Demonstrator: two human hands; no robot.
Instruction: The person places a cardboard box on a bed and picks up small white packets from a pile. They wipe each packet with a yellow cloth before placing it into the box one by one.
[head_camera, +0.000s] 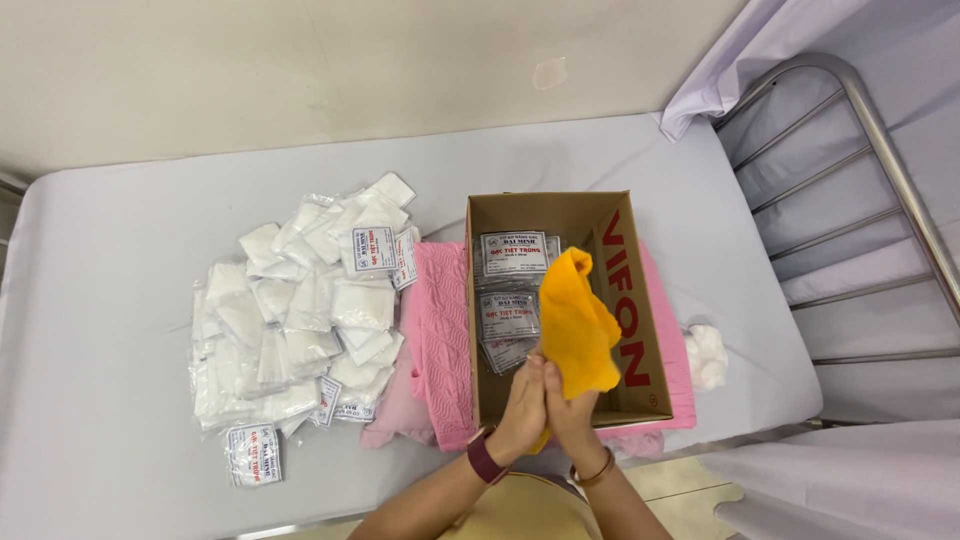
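My left hand (522, 405) and my right hand (570, 410) are pressed together, palm to palm, over the near end of an open cardboard box (640, 330). Between them they pinch a yellow-orange cloth (578, 320), which stands up and drapes over the box. Inside the box, along its left side, lie several clear packets of white gauze with labels (510, 300). A dark red watch sits on my left wrist and a thin bangle on my right.
A large heap of the same gauze packets (300, 310) lies on the grey sheet to the left. A pink cloth (440, 340) lies under the box. A white cotton wad (707, 355) is at the right. A metal bed rail (880, 150) stands at the far right.
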